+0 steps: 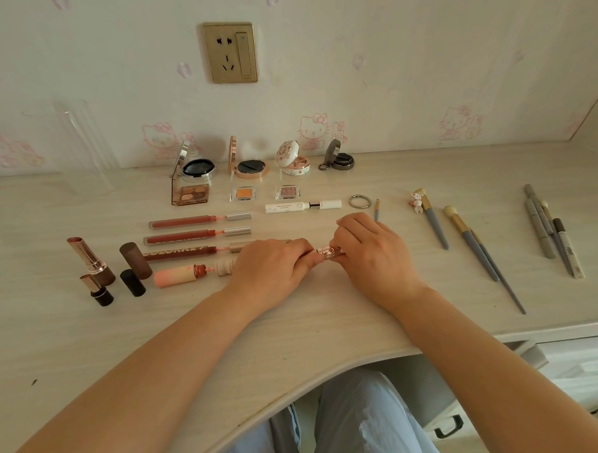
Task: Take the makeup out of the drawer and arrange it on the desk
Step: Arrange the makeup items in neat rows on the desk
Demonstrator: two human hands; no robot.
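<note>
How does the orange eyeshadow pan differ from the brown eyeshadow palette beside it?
The orange eyeshadow pan holds one shade; the brown eyeshadow palette holds several. The pan is smaller. The palette's clear lid stands open upright; the pan shows no raised lid. Both lie flat on the desk.

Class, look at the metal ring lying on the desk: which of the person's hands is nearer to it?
Right. The right hand lies just in front of the metal ring, slightly to its right; the left hand is farther away, to the ring's left and nearer the person.

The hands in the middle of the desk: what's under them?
Between the left hand and right hand a small pink, clear-topped piece shows in their grip. The rest of it is covered, so what it is stays unclear.
</note>
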